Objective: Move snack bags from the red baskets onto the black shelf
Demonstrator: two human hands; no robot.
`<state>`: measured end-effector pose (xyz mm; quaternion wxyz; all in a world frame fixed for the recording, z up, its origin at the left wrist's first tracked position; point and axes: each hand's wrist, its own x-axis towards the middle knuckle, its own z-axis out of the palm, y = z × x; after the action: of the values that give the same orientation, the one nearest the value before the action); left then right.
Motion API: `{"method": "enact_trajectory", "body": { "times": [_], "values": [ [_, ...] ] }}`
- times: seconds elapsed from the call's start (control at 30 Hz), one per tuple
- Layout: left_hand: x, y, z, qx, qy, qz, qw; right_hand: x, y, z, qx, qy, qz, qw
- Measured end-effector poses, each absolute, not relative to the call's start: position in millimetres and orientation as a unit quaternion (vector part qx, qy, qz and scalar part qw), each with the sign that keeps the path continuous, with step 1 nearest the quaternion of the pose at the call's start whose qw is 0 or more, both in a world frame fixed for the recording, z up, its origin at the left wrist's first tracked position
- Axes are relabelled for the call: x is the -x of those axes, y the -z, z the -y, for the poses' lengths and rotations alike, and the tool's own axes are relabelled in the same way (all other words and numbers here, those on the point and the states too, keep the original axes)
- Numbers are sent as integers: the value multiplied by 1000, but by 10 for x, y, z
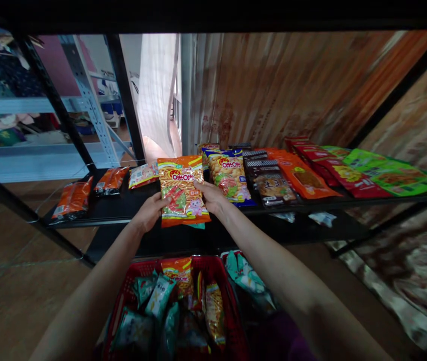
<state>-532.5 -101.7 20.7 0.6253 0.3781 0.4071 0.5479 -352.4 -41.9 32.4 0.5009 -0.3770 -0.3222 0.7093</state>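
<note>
An orange snack bag lies at the front edge of the black shelf, slightly overhanging it. My left hand grips the bag's left edge, fingers closed on it. My right hand holds its right edge with the thumb on top. Right beside it lies a blue snack bag of the same brand. Below my arms stands a red basket filled with several more snack bags.
Rows of snack packs cover the shelf: orange packs at left, dark packs, red packs and green packs at right. A black upright frames the left. A wooden wall is behind. Grey racks stand far left.
</note>
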Motion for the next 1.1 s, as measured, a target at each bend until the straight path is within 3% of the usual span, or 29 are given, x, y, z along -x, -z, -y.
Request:
{"method": "enact_trajectory", "body": {
  "times": [0.37,0.53,0.73,0.87,0.97,1.1],
  "values": [
    [5111,-325,1143,-301,-680,-380,550,3215,-288,1001,313,-741,429,411],
    [5030,-438,1235,-274,-688,-381,554,3255,-189,1176,310,-746,377,453],
    [5070,-529,1483,-332,-627,-305,636,3258,-219,1299,333,-739,324,489],
    [5002,-592,1599,-322,-661,-301,608,3306,-282,1513,306,-749,276,519],
    [4887,-635,1658,-321,-686,-296,583,3447,-299,1720,272,-782,267,494],
    [4794,-636,1732,-323,-692,-276,584,3654,-309,1897,321,-740,255,533]
  ]
}}
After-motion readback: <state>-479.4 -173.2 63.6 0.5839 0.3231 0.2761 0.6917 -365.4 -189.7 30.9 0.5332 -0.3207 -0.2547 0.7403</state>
